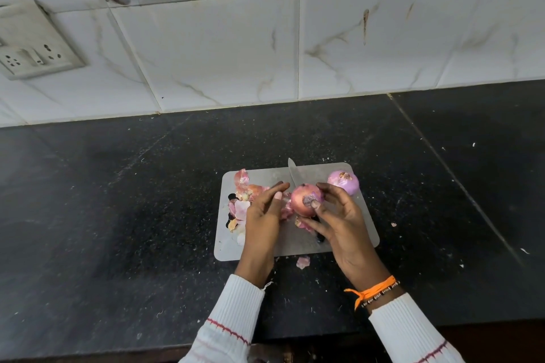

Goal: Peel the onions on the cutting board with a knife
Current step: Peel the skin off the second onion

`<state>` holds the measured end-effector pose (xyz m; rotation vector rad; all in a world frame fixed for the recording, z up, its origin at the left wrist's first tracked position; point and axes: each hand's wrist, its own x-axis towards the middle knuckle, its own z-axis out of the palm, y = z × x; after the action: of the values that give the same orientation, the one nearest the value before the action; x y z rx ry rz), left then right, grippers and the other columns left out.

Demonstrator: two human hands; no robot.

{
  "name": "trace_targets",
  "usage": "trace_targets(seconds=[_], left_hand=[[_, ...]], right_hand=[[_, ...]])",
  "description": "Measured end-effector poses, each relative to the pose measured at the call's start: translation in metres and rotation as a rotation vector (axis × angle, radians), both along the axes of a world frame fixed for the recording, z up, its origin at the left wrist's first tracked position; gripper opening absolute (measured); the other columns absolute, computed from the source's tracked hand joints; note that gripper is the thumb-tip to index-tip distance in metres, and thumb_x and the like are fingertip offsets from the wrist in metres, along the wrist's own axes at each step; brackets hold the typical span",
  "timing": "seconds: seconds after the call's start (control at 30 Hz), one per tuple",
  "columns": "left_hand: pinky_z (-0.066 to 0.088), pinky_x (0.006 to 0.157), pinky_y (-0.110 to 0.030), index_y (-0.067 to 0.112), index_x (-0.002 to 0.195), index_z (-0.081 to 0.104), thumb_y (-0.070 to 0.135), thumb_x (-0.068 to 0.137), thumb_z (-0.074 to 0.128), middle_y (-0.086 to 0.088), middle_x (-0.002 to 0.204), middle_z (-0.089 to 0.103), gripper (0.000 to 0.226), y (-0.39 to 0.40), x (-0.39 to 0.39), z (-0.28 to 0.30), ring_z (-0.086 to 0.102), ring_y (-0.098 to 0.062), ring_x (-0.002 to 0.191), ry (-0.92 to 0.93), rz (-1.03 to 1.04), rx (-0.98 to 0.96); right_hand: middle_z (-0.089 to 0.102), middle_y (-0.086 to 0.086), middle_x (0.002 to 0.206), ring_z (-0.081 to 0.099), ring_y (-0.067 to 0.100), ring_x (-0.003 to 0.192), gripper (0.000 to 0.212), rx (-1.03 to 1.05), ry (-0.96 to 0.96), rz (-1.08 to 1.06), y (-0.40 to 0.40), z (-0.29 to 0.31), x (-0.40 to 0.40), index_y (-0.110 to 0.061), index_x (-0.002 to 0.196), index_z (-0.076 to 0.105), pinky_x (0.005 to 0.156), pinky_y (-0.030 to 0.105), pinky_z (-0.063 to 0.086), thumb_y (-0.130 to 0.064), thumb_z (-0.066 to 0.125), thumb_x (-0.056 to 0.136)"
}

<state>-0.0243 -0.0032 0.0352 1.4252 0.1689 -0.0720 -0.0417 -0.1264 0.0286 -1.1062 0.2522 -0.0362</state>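
Here, a loose peel scrap (303,261) lies on the desk (118,215) just off the near edge of the cutting board (348,233). Right hand (342,221): fingers curled around an unpeeled onion (305,199), thumb pressed on its cut end, onion held over the board's middle. Left hand (264,209): fingers extended and close together, tips beside the onion, gripping nothing visible. Knife (292,172) lies on the board beneath the onion, blade tip over the far edge. Peel pile (243,194) along the left edge. Peeled onion (344,182) at the far right corner.
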Motion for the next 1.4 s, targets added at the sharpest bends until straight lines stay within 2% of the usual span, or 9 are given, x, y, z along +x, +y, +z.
trace_targets(seconds=[0.1,0.27,0.43,0.53,0.67,0.97,1.2,1.3,1.4], left_hand=[[0.051,0.085,-0.021,0.019,0.116,0.063,0.016,0.089,0.059,0.005,0.114,0.065,0.028,0.002,-0.004,0.001,0.061,-0.006,0.105,-0.044,-0.140,0.015],[0.050,0.078,-0.013,0.013,0.124,0.055,0.002,0.070,0.076,0.003,0.117,0.060,0.058,-0.002,-0.004,-0.003,0.060,0.006,0.097,-0.140,-0.222,0.174],[0.053,0.083,-0.019,0.016,0.120,0.058,0.003,0.068,0.079,0.008,0.109,0.064,0.058,0.000,-0.003,-0.004,0.062,0.006,0.093,-0.158,-0.143,0.222],[0.053,0.085,-0.020,0.016,0.120,0.059,0.004,0.066,0.081,0.008,0.108,0.065,0.060,0.001,-0.002,-0.004,0.063,0.006,0.090,-0.161,-0.137,0.265],[0.053,0.087,-0.025,0.017,0.123,0.059,0.009,0.064,0.083,0.001,0.113,0.063,0.064,0.001,0.000,-0.006,0.062,-0.008,0.101,-0.208,-0.123,0.378],[0.052,0.087,-0.020,0.022,0.122,0.060,0.011,0.064,0.083,0.009,0.107,0.059,0.063,0.003,-0.002,-0.003,0.059,-0.005,0.100,-0.263,-0.124,0.456],[0.052,0.086,-0.022,0.021,0.120,0.061,0.011,0.064,0.083,0.003,0.110,0.063,0.061,0.005,-0.002,-0.004,0.061,-0.003,0.097,-0.228,-0.165,0.417],[0.051,0.080,-0.014,0.021,0.119,0.059,0.005,0.068,0.079,0.009,0.108,0.063,0.057,0.005,-0.003,-0.002,0.061,0.007,0.090,-0.161,-0.184,0.305],[0.051,0.081,-0.015,0.020,0.121,0.053,0.004,0.073,0.076,0.003,0.112,0.062,0.056,0.005,-0.002,-0.004,0.061,-0.001,0.096,-0.065,-0.174,0.190]], right_hand=[[0.060,0.011,0.110,0.065,0.026,0.099,0.023,-0.004,0.017,-0.057,0.000,0.000,0.000,-0.013,0.101,0.056,0.081,0.047,0.056,0.000,0.062,0.083],[0.065,0.016,0.098,0.069,0.023,0.086,0.013,-0.131,0.021,-0.096,0.001,0.001,-0.001,-0.011,0.092,0.057,0.060,0.028,0.057,-0.010,0.066,0.082],[0.070,0.007,0.086,0.070,0.020,0.083,0.005,-0.440,-0.058,-0.127,-0.003,-0.002,0.000,-0.014,0.086,0.065,0.069,0.036,0.058,-0.009,0.064,0.084],[0.071,0.001,0.082,0.069,0.010,0.077,0.008,-0.697,-0.134,-0.174,-0.004,-0.003,-0.001,-0.012,0.086,0.069,0.068,0.025,0.056,-0.006,0.065,0.083],[0.070,-0.002,0.077,0.067,0.002,0.071,0.007,-0.844,-0.210,-0.209,-0.003,0.000,-0.001,-0.008,0.087,0.070,0.062,0.015,0.055,-0.007,0.069,0.080],[0.065,-0.008,0.070,0.062,-0.012,0.064,0.010,-0.895,-0.244,-0.200,-0.005,0.002,-0.001,-0.005,0.085,0.072,0.056,0.005,0.048,-0.004,0.072,0.075],[0.067,-0.003,0.069,0.064,0.001,0.064,0.006,-0.938,-0.228,-0.221,-0.008,-0.006,0.003,-0.007,0.081,0.071,0.059,0.010,0.051,-0.003,0.070,0.077],[0.068,-0.009,0.072,0.067,0.004,0.067,0.012,-0.771,-0.149,-0.209,-0.009,-0.007,0.004,-0.016,0.081,0.069,0.061,0.014,0.053,-0.005,0.065,0.082],[0.069,-0.006,0.079,0.069,0.007,0.073,0.013,-0.609,-0.093,-0.173,-0.008,-0.008,0.005,-0.013,0.090,0.068,0.065,0.023,0.057,-0.008,0.056,0.090]])
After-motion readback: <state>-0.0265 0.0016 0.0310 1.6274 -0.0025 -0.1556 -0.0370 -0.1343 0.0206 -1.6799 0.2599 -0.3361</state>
